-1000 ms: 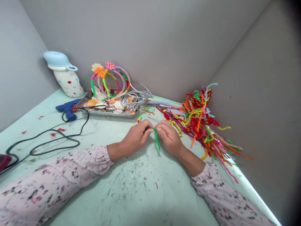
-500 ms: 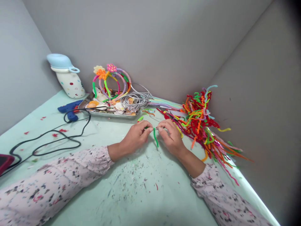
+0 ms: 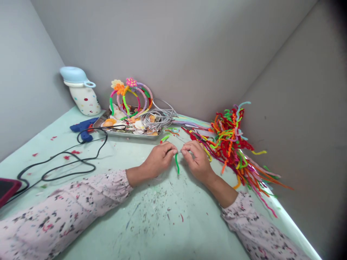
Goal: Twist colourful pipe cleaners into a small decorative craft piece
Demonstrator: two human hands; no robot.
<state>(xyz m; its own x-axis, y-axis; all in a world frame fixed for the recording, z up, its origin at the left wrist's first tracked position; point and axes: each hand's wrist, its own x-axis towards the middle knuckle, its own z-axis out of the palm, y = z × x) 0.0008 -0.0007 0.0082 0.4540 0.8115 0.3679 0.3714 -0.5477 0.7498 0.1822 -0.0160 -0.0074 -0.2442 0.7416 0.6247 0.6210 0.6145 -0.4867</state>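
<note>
Pinched between the fingertips of my left hand [image 3: 160,159] is a short green pipe cleaner [image 3: 177,164], its loose end hanging down toward the table. My right hand [image 3: 198,160] faces it a small gap away, thumb and fingers closed on what looks like a thin rod or wire; most of that is hidden by the fingers. A short bright green and red pipe cleaner piece [image 3: 164,138] lies just beyond my left hand.
Behind my hands a metal tray [image 3: 130,135] holds flower-topped headbands [image 3: 125,103], scraps and coiled grey wire [image 3: 159,117]. A large pile of pipe cleaners [image 3: 230,141] lies right. Left are a blue glue gun [image 3: 84,128], black cord [image 3: 69,174], a bottle [image 3: 82,94] and a red-edged device [image 3: 8,189].
The whole view has shifted slightly, so most things sit a little lower and further right. Both hands keep their pinch, and the green pipe cleaner's tail hangs a bit differently.
</note>
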